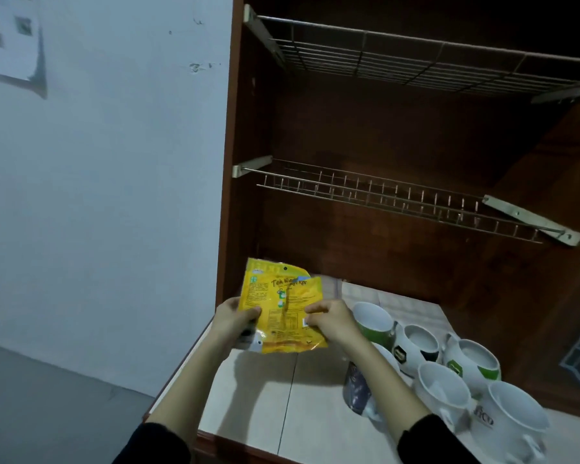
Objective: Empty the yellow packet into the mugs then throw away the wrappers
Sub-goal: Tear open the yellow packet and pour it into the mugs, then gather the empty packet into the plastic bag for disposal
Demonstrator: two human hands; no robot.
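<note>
Both hands, left hand (232, 319) & right hand (332, 318), grip yellow packet (283, 308) nr mugs (441, 390).

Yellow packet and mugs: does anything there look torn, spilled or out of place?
The yellow packet, held in both hands above the counter, looks split down its middle from the top, the right half overlapping. No spill shows. The mugs stand upright, clustered at the right. Nothing else stands out.

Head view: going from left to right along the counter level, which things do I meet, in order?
Left hand → yellow packet → right hand → green mug → black-label mug → green-label mug
</note>
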